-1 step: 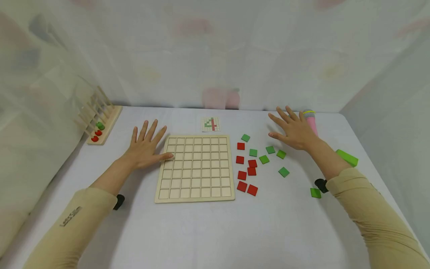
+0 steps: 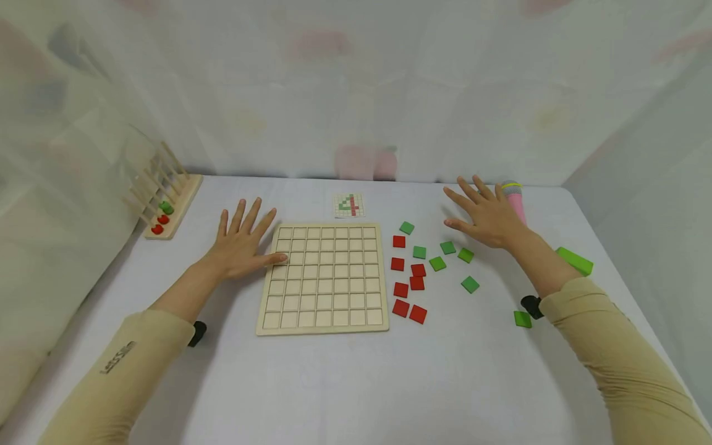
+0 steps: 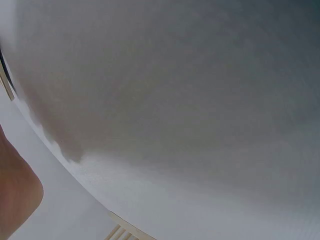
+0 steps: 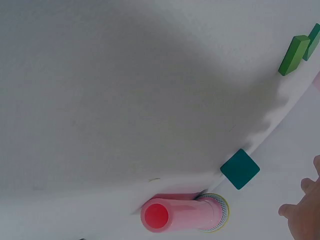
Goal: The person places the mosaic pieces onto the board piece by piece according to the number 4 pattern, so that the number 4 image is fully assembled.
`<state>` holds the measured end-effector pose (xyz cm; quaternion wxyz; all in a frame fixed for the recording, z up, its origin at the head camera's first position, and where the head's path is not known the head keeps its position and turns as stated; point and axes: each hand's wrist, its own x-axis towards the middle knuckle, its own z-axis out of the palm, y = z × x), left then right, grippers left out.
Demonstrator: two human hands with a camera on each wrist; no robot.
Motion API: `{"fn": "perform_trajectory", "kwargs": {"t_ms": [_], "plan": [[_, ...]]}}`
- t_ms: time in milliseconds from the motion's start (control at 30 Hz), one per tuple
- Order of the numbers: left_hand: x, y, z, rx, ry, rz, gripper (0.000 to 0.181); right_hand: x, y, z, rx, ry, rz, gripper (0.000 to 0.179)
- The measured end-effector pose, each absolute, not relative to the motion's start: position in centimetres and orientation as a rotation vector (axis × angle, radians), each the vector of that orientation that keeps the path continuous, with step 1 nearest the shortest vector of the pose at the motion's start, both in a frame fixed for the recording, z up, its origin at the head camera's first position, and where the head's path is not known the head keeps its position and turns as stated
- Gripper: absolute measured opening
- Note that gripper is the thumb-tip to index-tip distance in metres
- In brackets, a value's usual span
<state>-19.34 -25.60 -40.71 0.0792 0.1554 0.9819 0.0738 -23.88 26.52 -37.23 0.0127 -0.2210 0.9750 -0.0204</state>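
Note:
My left hand (image 2: 239, 250), fingers spread, is at the left edge of a pale wooden grid board (image 2: 325, 278). Its thumb overlaps the board's edge; whether it touches, I cannot tell. Only part of that hand (image 3: 17, 192) shows in the left wrist view. On the right, my right hand (image 2: 486, 216) is spread with nothing in it, near a pink toy microphone (image 2: 516, 204). Between board and right hand lie several red square tiles (image 2: 397, 264) and several green square tiles (image 2: 437, 264). A small pattern card (image 2: 349, 206) with green and red squares lies behind the board.
A wooden peg rack (image 2: 186, 196) with red and green beads stands at the back left. A bright green block (image 2: 575, 261) lies beyond the right forearm, and a lone green tile (image 2: 522, 319) near the right wrist. Patterned white cloth (image 2: 356, 93) hangs behind the table.

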Motion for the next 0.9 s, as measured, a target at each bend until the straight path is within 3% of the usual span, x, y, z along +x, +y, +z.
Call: {"fn": "perform_trajectory", "kwargs": {"t_ms": [900], "plan": [[-19.9, -25.2, -39.8, 0.527, 2.925, 0.407, 0.106, -24.6, 24.6, -36.6, -0.732, 3.034, -0.179, 0.071]]}}
